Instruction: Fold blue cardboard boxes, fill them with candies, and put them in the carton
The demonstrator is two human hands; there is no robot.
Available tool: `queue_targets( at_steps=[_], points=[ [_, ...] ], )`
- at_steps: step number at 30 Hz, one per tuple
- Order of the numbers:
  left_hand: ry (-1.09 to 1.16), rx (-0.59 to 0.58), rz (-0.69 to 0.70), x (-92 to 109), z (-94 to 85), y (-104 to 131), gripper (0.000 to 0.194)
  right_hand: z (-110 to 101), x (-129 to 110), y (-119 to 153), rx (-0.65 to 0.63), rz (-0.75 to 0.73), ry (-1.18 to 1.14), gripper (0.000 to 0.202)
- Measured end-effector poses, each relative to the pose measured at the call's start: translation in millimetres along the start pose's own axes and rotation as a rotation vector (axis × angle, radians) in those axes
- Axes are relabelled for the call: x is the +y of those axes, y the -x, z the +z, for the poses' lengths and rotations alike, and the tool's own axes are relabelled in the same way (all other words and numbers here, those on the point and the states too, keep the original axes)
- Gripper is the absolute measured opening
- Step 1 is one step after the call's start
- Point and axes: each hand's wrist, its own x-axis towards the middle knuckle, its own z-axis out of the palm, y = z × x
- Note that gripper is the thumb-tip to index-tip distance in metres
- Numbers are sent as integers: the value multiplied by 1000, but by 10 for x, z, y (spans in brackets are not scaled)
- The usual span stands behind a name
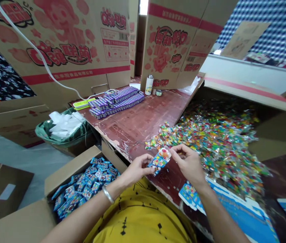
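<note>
A small blue printed candy box is tilted over the table edge, its upper end pale with a red and orange patch. My left hand grips its lower left side between thumb and fingers. At the upper right end, my right hand has its thumb and forefinger pinched close to the box's flap; whether they hold the flap or a wrapped candy is too small to tell. Clear-wrapped colourful candies lie heaped just beyond my right hand. Flat blue printed cartons rest under my right forearm.
Blue packets fill an open carton at lower left. Behind it stands a green-lined bin with white paper. Stacked purple boxes, a yellow-green tray and a white flask stand on the red table. Big cardboard sheets rise behind.
</note>
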Motion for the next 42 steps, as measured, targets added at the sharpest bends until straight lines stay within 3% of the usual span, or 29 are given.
queue_targets(
  at_steps=[4, 7, 11, 15, 20, 25, 29, 32, 37, 42],
  points=[
    [32, 44, 73, 27, 123, -12, 33, -33, -4, -5, -155, -141, 51, 19],
    [47, 127, 163, 102, 218, 26, 49, -43, 30, 46, -241, -6, -135, 22],
    [70, 129, 191, 203, 326, 93, 62, 99, 123, 226, -144, 186, -410, 34],
    [88, 68, 207, 191, 354, 97, 52, 246, 153, 361, -89, 103, -386, 24],
    [120, -57, 150, 137, 325, 76, 41, 257, 97, 345, -15, -100, -207, 11],
    [203, 18, 210, 118, 372, 56, 39, 313, 72, 346, 83, -82, -293, 7],
    [303, 53, 212, 107, 416, 49, 45, 331, 44, 338, 121, -15, -438, 26],
    [285, 91, 200, 103, 425, 65, 47, 283, 1, 276, 29, -1, -419, 9],
    [91, 192, 222, 70, 416, 102, 42, 179, -20, 154, -133, 178, -426, 19],
    [-7, 152, 235, 71, 414, 136, 44, 136, 81, 88, -202, 238, -486, 20]
  ],
)
